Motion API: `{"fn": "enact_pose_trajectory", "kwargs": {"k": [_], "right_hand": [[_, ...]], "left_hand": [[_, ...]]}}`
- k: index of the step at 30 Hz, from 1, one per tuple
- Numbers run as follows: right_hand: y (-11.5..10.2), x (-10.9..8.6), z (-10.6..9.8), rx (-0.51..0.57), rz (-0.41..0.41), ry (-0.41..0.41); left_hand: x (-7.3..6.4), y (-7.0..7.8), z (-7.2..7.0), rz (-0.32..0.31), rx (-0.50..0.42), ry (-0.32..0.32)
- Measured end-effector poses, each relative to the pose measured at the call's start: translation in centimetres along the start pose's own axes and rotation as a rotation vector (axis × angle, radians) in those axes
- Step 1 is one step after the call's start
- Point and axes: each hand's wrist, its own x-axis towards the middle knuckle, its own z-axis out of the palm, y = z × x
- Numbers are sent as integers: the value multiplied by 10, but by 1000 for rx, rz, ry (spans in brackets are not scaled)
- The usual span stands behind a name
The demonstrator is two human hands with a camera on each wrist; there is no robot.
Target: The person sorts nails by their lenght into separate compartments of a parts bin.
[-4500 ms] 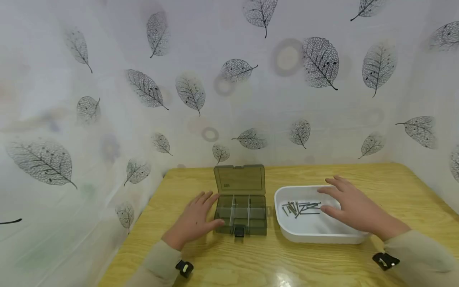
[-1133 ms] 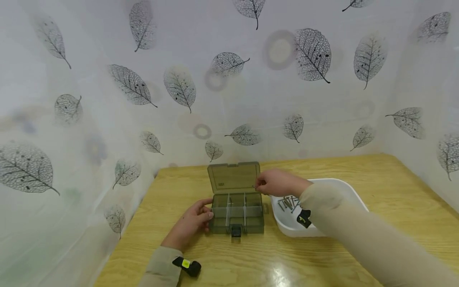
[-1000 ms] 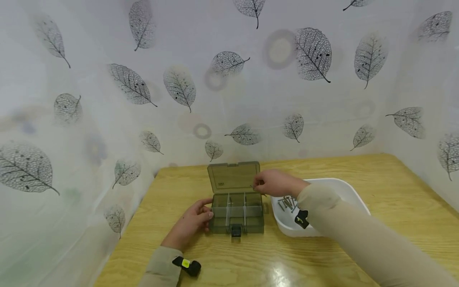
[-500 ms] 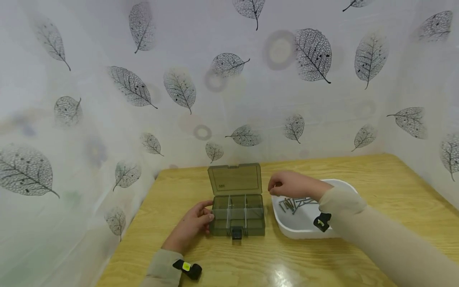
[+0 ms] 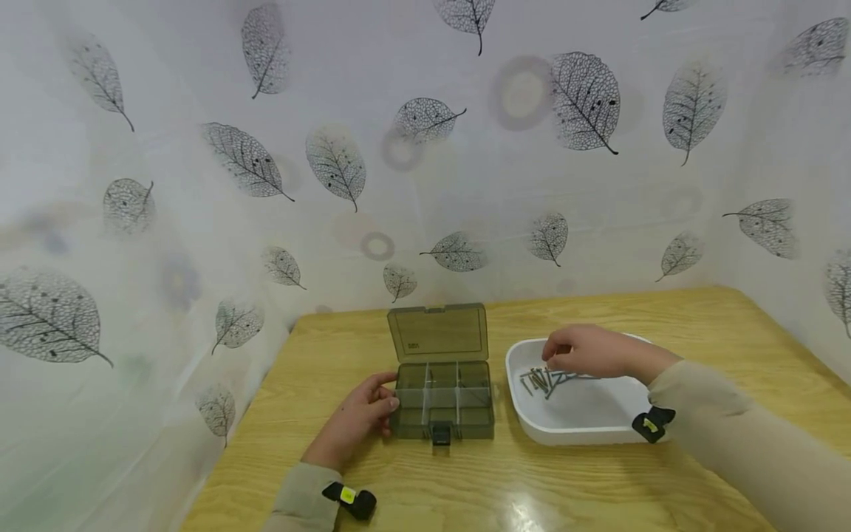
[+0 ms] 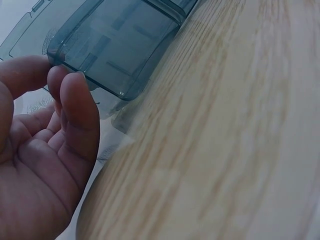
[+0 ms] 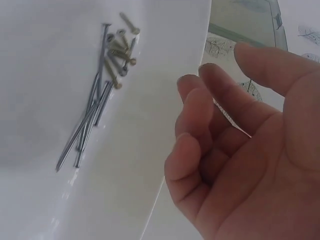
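Note:
A smoky, see-through compartment box point(image 5: 444, 436) stands on the table, its lid point(image 5: 437, 332) raised at the back. My left hand point(image 5: 355, 417) touches the box's left side with relaxed, bent fingers; in the left wrist view the fingertips meet a corner of the box point(image 6: 115, 55). Small thin pieces show dimly in the rear middle and rear right compartments. My right hand point(image 5: 592, 351) hovers over the white tray point(image 5: 578, 436), fingers loosely bent and nothing between them. Below it in the tray lie several long nails point(image 7: 90, 120) and several brassy screws point(image 7: 120, 52).
The wooden table point(image 5: 452, 488) meets a leaf-patterned curtain point(image 5: 465, 185) at its back and sides. A narrow strip of table separates the box from the tray. A dark device point(image 5: 654, 423) is strapped at the right wrist, another point(image 5: 352, 500) at the left.
My right hand moved from the box's rear right side rightward over the tray. A thin nail-like piece seen in its fingers a second ago is gone from them. The left hand stayed at the box.

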Motion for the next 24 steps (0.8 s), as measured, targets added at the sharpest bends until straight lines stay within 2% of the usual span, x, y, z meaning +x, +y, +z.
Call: {"fn": "enact_pose_trajectory", "kwargs": {"k": [6,11,17,24], "right_hand": [[15,-19,1,14,43,-22],[28,-28,5,-22,45,4],[47,-24,15,-37,10,59],[64,-17,28,-102,-46,106]], "left_hand": [[1,1,0,2,-4,-2],[0,1,0,-5,-10,-2],[1,0,-1,-5,-7,-1],[1,0,0,1,5,-13]]}}
